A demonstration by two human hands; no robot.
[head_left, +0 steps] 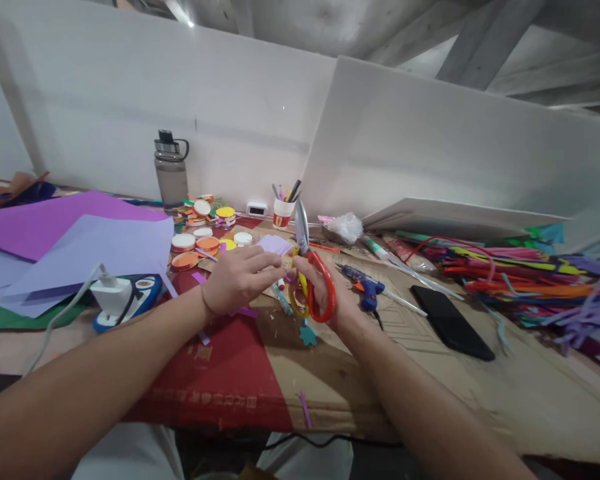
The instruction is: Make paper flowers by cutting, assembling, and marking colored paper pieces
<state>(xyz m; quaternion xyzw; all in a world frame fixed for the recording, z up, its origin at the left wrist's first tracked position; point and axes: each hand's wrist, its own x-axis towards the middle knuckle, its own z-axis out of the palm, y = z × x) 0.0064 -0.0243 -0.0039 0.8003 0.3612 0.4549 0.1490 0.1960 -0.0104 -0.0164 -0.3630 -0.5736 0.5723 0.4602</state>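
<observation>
My right hand is wrapped round the handles of a pair of scissors, red with yellow on the inner side. Their metal blades point up and away from me. Close beside it, my left hand has its fingers bent together toward the right hand. A small purple bit shows at the fingertips, but what they pinch is mostly hidden. Below the hands, a teal star-like paper shape lies on the cardboard. Purple paper strips are scattered around.
Purple sheets, a power strip and a bottle are on the left. Round coloured pieces and a pen cup stand behind. A glue gun, a phone and pipe cleaners lie right.
</observation>
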